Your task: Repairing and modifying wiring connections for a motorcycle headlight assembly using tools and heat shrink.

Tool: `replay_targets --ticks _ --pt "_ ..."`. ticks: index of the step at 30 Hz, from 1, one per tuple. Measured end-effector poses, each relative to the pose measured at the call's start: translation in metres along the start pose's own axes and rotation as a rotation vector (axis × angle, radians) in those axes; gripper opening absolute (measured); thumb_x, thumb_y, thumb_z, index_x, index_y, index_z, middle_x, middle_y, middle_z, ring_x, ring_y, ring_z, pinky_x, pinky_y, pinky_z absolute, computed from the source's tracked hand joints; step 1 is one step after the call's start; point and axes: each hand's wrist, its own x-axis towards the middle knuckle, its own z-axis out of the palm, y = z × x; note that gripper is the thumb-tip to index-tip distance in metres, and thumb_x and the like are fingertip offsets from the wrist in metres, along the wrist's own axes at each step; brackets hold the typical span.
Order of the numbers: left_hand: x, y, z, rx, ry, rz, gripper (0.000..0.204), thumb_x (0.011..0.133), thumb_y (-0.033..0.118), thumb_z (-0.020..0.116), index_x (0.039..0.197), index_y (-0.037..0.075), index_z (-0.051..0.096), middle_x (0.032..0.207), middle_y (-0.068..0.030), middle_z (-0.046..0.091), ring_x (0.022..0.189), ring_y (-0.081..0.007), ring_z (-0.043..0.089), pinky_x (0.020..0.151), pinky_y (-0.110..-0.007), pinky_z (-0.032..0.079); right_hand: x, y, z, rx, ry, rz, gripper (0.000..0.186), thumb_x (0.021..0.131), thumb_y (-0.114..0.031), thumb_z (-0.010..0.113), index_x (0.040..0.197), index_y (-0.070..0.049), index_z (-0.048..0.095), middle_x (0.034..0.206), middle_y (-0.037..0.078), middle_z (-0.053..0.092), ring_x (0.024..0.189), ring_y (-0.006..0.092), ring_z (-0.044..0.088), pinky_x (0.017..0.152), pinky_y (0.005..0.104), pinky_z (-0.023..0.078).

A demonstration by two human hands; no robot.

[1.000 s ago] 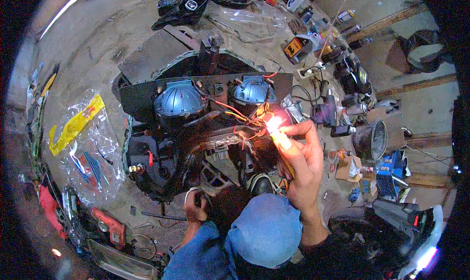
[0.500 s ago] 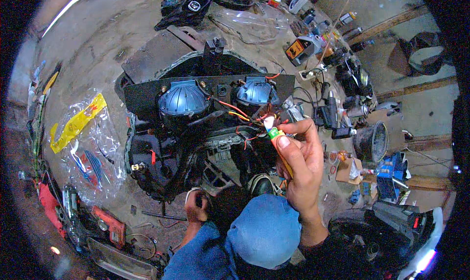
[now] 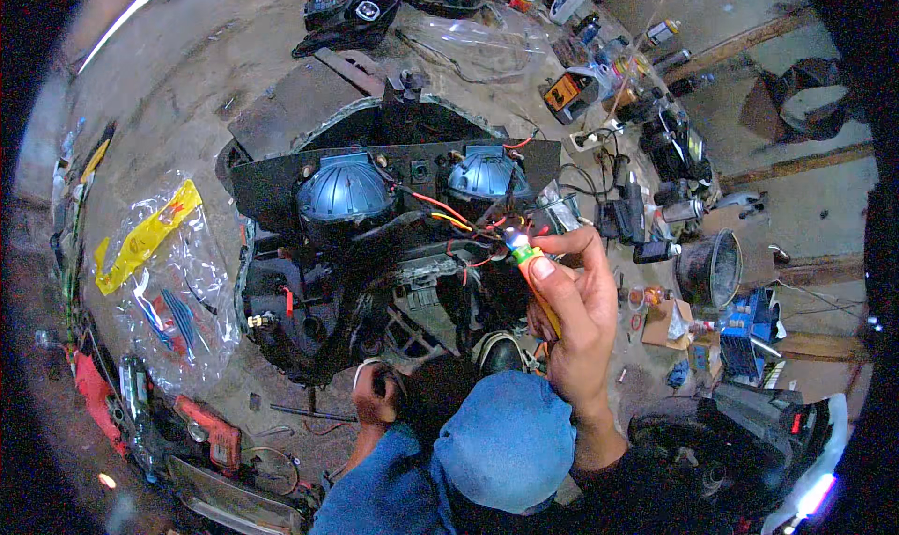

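1. Nearest the camera, a blue cap (image 3: 506,441) covers the head of a second person bent over the job, with a blue sleeve (image 3: 379,493) beside it; I keep that worker apart from my own hands.

2. Just past the cap, a hand (image 3: 376,396) curls around a dark part low on the assembly. I judge it to be the co-worker's, so my left hand is not in view.

3. My right hand (image 3: 573,310) rises from the lower edge, its fingers closed around a lighter (image 3: 526,259) with a green top and an orange body, thumb pressed near the head.

4. A small bright flame (image 3: 514,239) burns at the lighter's tip, right against the cluster of red and orange wires (image 3: 449,219) behind the right headlamp.

5. To do this well, I judge the flame should only brush the joint, kept moving and clear of neighbouring insulation and the co-worker's hand.

6. Beyond, two blue headlamp housings (image 3: 345,190) sit side by side in a black panel (image 3: 272,184) on the dismantled vehicle front.

7. On the concrete floor to the left lies a clear plastic bag (image 3: 164,282) with a yellow strip; to the right, a black funnel (image 3: 709,268) and scattered tools.

8. Farthest off, another lamp unit (image 3: 351,9) rests beside bottles.
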Motion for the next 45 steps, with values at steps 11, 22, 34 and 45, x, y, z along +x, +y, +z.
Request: replay_targets --ticks 11,22,34,45 --pt "-0.003 -0.004 0.009 -0.026 0.009 -0.016 0.017 0.089 0.012 0.070 0.104 0.003 0.069 0.096 -0.0155 0.070 0.087 -0.0350 0.070 0.080 -0.041 0.057 -0.001 0.004 -0.001 0.010 0.029 0.016 0.019 0.106 -0.017 0.064 0.119 -0.009 0.052 0.072 -0.004 0.063 0.052 -0.0016 0.035 0.047 0.0224 0.020" --pt "-0.007 -0.007 0.013 -0.046 0.029 -0.034 0.016 0.090 0.013 0.070 0.102 0.003 0.070 0.094 -0.0154 0.070 0.085 -0.0335 0.070 0.079 -0.041 0.057 -0.001 -0.002 0.005 0.018 0.013 -0.009 0.018 0.106 -0.017 0.064 0.117 -0.010 0.052 0.071 -0.005 0.063 0.052 -0.0010 0.034 0.048 0.0217 0.020" --pt "-0.007 -0.009 0.013 -0.047 0.040 -0.045 0.016 0.090 0.015 0.070 0.100 0.002 0.071 0.091 -0.0154 0.069 0.083 -0.0319 0.070 0.078 -0.040 0.057 0.003 0.005 -0.016 0.022 0.013 0.042 0.018 0.104 -0.016 0.067 0.116 -0.008 0.054 0.069 -0.004 0.060 0.052 -0.0003 0.038 0.046 0.0217 0.024" --pt "-0.007 -0.032 -0.014 0.034 0.106 0.148 0.021 0.092 0.023 0.069 0.093 0.002 0.072 0.085 -0.0142 0.067 0.077 -0.0285 0.067 0.073 -0.038 0.054 -0.037 0.082 -0.177 -0.242 0.588 -0.137 0.034 0.111 -0.028 0.056 0.134 -0.003 0.061 0.087 0.003 0.062 0.078 0.0099 0.061 0.064 0.0259 0.049"
